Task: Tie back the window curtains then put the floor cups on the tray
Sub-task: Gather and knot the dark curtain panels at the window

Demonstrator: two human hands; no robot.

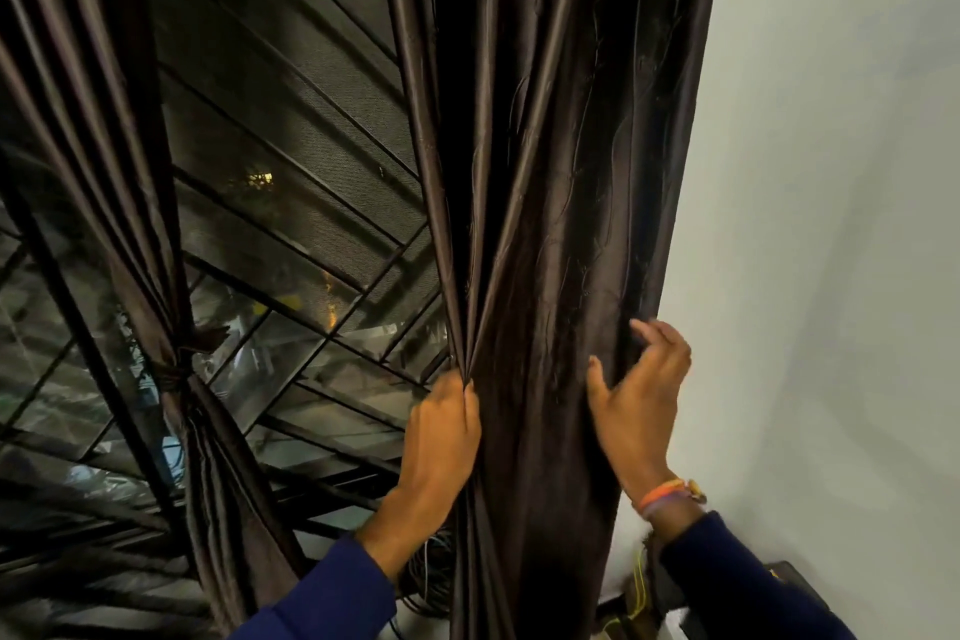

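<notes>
Two dark brown satin curtains hang over the window. The left curtain [98, 130] is cinched at mid-height by a knotted tie [174, 374]. The right curtain [561, 182] hangs loose beside the white wall. My left hand [441, 437] grips a bunch of folds at the right curtain's left edge. My right hand [641, 400] lies against the same curtain's right edge, thumb spread on the front and fingers hooking round the edge. No cups or tray are in view.
A dark window grille [301, 203] with mesh shows between the curtains. The white wall [831, 224] fills the right side. Loose cables [434, 582] hang below my left wrist, and a dark object [675, 598] sits at the bottom right.
</notes>
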